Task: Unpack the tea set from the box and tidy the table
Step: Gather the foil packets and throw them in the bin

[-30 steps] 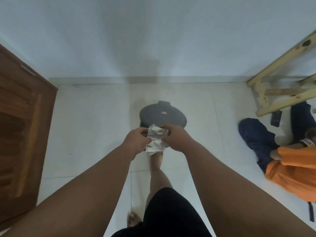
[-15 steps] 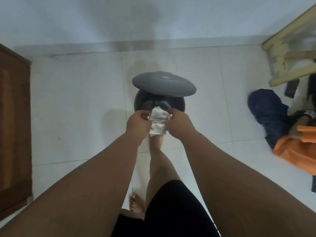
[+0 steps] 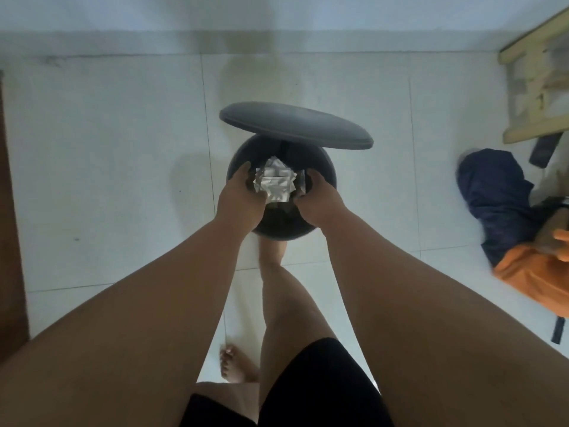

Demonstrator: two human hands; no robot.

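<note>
A crumpled silver wrapper (image 3: 275, 184) hangs over the open mouth of a dark grey pedal bin (image 3: 327, 172). My left hand (image 3: 238, 200) grips the wrapper's left side and my right hand (image 3: 320, 200) grips its right side, both just above the bin's opening. The bin's lid (image 3: 295, 125) is tilted up at the back. My foot (image 3: 272, 249) rests at the bin's front base. No tea set, box or table is in view.
White floor tiles surround the bin, with a white wall behind it. A brown wooden door (image 3: 10, 211) stands at the left edge. A pale wooden frame (image 3: 535, 87) and a person in orange and navy (image 3: 529, 241) are at the right.
The bin's lid has swung up from shut to open. Both hands have carried the wrapper forward and down over the opening and have spread a little apart.
</note>
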